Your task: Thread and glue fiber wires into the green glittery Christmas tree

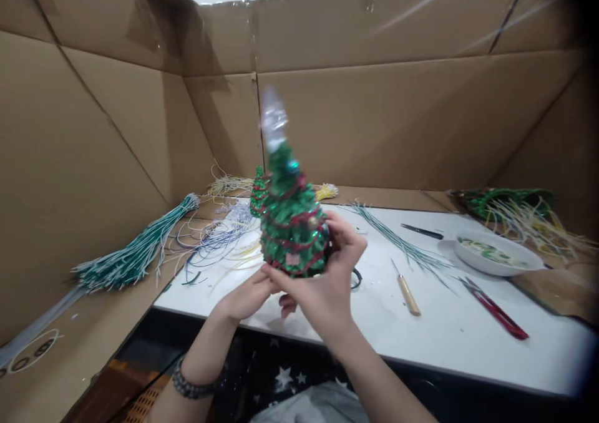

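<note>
A miniature Christmas tree [292, 220] is held up over the near side of the table, tilted slightly left. Red garland winds around its green tiers, small baubles dot it, and a clear, shiny piece caps its blurred top. My right hand [334, 279] grips its lower right side and base, fingers curled behind. From below, my left hand [250, 295] holds the base; some of its fingers are hidden under the tree. A second, smaller green tree [258, 192] stands behind on the table, partly covered by the held one.
On the white table [374, 323] lie a wooden-handled awl [408, 295], red-handled snips [498, 311], dark tweezers or a blade [422, 231], and green strands [397, 239]. A white bowl [491, 254] holds scraps. Green wire bundles [135, 248] lie left; cardboard walls [374, 117] surround everything.
</note>
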A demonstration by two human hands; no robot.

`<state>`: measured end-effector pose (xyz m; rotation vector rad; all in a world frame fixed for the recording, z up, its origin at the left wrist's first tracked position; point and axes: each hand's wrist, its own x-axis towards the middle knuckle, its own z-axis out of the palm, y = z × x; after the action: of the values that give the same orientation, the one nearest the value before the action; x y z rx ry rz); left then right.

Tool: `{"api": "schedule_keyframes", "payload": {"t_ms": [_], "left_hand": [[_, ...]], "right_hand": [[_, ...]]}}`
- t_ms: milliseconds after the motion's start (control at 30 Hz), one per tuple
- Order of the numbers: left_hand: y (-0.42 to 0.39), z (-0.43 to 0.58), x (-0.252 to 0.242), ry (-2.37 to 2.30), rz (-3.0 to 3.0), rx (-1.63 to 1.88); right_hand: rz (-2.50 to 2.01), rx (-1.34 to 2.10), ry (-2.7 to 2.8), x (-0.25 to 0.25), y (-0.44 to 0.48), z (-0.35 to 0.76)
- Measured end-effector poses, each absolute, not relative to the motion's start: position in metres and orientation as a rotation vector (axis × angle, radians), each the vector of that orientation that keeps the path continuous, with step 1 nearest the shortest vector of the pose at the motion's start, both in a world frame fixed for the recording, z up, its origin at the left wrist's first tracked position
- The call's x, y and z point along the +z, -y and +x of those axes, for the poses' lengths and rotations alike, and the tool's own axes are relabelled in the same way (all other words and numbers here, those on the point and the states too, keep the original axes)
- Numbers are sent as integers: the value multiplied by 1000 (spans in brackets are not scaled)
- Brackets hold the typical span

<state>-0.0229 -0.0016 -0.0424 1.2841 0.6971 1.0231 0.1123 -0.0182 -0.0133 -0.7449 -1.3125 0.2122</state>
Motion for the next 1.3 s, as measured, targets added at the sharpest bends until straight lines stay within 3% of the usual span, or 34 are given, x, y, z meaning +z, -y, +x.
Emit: {"api": "schedule_keyframes", "payload": {"t_ms": [200,333,667,767,933,1100,1300], "left_hand": [[20,-22,-23,-742,1487,796],[27,-23,-11,-1086,2040,692],[48,-36,-1,-1416,2383,325],[60,-48,9,-1495,2307,497],[65,-33,13,-1288,1702,1415],[51,7,1,-638,990,1368],[52,21,-4,-420,650,1391]], "right_hand": [[-764,879,1072,-2,10,128],[-657,1232,874,-4,4,134],[-517,1246,937,-11,-4,146],[-416,1296,983,-10,-3,147],[-344,1397,1000,-10,0,144],[-377,1368,1087,-16,-3,141],[-399,1341,1151,-22,-5,142]]}}
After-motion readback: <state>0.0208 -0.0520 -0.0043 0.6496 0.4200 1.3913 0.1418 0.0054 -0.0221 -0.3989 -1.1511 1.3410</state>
